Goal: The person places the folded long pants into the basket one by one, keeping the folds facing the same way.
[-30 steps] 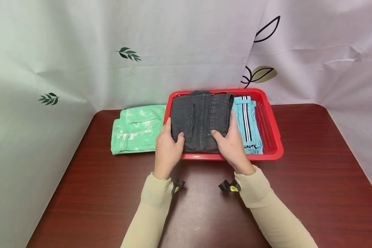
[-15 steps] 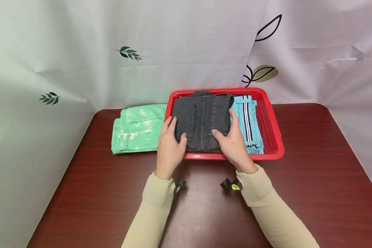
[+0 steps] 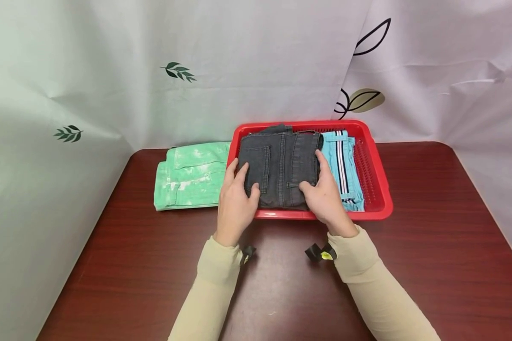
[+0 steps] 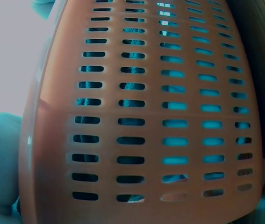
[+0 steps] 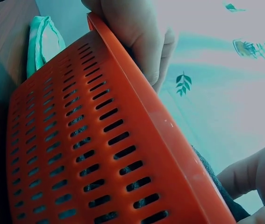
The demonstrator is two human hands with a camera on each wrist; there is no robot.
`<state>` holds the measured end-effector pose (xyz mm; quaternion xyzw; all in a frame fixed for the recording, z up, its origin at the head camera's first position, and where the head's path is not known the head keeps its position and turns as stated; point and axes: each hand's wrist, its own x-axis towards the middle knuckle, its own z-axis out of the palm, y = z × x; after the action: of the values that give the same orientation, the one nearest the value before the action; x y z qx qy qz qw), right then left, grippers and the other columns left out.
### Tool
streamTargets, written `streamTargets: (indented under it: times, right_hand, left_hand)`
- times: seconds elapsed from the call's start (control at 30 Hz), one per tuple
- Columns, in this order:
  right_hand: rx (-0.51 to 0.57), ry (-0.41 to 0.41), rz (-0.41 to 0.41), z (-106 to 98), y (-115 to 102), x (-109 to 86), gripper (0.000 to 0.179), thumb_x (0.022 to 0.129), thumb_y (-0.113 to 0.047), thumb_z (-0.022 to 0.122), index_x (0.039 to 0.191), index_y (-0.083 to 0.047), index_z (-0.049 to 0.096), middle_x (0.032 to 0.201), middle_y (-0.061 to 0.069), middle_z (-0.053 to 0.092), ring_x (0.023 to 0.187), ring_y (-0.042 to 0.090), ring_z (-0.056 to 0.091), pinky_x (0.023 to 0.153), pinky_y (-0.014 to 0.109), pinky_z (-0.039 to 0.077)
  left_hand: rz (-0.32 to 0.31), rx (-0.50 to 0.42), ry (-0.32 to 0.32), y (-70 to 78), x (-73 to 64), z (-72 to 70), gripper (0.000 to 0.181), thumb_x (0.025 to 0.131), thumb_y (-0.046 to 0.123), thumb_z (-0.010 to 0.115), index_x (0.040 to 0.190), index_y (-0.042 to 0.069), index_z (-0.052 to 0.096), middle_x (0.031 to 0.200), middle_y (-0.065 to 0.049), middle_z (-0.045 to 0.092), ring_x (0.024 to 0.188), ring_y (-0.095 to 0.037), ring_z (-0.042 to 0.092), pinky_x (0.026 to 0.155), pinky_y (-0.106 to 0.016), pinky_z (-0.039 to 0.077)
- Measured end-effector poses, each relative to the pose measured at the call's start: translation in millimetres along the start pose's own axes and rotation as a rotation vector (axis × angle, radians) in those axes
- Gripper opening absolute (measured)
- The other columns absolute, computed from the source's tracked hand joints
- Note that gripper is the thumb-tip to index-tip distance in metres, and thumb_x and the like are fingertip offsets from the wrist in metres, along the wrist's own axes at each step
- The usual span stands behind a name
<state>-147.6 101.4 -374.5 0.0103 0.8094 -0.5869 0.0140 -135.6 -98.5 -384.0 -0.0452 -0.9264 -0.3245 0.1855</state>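
Note:
Folded dark grey jeans (image 3: pixel 277 166) lie in the left part of a red plastic basket (image 3: pixel 386 208), with folded light blue trousers (image 3: pixel 339 166) to their right. My left hand (image 3: pixel 237 203) rests at the jeans' left edge and the basket's rim, its fingers spread and fairly straight. At the right edge my right hand (image 3: pixel 326 196) touches the jeans, thumb on top and fingers extended along the side. The right wrist view shows a gap between thumb and finger of the right hand (image 5: pixel 258 175). Basket wall (image 4: pixel 141 112) fills most of the left wrist view.
Folded green and white cloth (image 3: pixel 192 177) lies on the table just left of the basket. The dark red wooden table (image 3: pixel 277 284) extends in front and to both sides. A pale curtain (image 3: pixel 247 61) with leaf prints hangs behind.
The jeans have shifted slightly right in the basket. My left fingers have spread and loosened from the jeans' left edge. My right hand has moved slightly right with its thumb still on the jeans.

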Motion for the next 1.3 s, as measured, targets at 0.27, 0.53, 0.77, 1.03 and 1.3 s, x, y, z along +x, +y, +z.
streamTargets:
  times: [0.27, 0.53, 0.77, 1.03, 1.3]
  right_hand:
    - [-0.157, 0.007, -0.071, 2, -1, -1.3, 0.067, 0.092, -0.001, 0.050, 0.156, -0.013, 0.037, 0.154, 0.021, 0.037, 0.141, 0.033, 0.036, 0.111, 0.054, 0.035]
    - [-0.250, -0.004, -0.079, 7, 1, 0.3, 0.055, 0.099, -0.015, 0.053, 0.153, -0.009, 0.042, 0.154, 0.028, 0.030, 0.143, 0.039, 0.031, 0.113, 0.055, 0.031]
    - [-0.263, -0.018, -0.067, 9, 1, 1.1, 0.055, 0.100, -0.015, 0.055, 0.152, -0.002, 0.042, 0.163, 0.028, 0.007, 0.151, 0.040, 0.013, 0.117, 0.057, 0.023]
    - [-0.284, 0.007, -0.095, 10, 1, -1.8, 0.048, 0.099, -0.010, 0.058, 0.144, 0.005, 0.050, 0.166, 0.021, -0.006, 0.153, 0.038, -0.004, 0.119, 0.057, 0.016]
    - [-0.351, 0.002, -0.153, 13, 1, -3.7, 0.042, 0.098, -0.007, 0.059, 0.136, 0.011, 0.055, 0.164, 0.023, 0.016, 0.152, 0.038, -0.004, 0.121, 0.055, 0.012]
  left_hand:
    - [0.004, 0.059, -0.036, 2.4, -0.3, 0.3, 0.052, 0.095, 0.014, 0.063, 0.143, -0.003, 0.052, 0.155, -0.019, 0.039, 0.142, -0.033, 0.040, 0.114, -0.045, 0.037]
    - [-0.004, 0.098, -0.064, 3.0, -1.5, 1.4, 0.050, 0.096, 0.015, 0.063, 0.142, -0.002, 0.054, 0.157, -0.020, 0.037, 0.143, -0.035, 0.037, 0.115, -0.047, 0.035]
    - [0.019, 0.125, -0.083, 3.3, -1.0, -0.2, 0.048, 0.095, 0.017, 0.064, 0.138, -0.004, 0.058, 0.156, -0.022, 0.037, 0.142, -0.036, 0.036, 0.115, -0.046, 0.035]
    - [0.061, 0.201, -0.135, 3.1, 1.1, 0.2, 0.050, 0.094, 0.021, 0.065, 0.135, -0.007, 0.059, 0.157, -0.020, 0.036, 0.146, -0.034, 0.033, 0.117, -0.045, 0.031]
    - [0.076, 0.272, -0.156, 1.8, 1.7, 1.1, 0.045, 0.096, 0.024, 0.062, 0.130, -0.005, 0.064, 0.149, -0.019, 0.048, 0.134, -0.034, 0.040, 0.112, -0.047, 0.032]
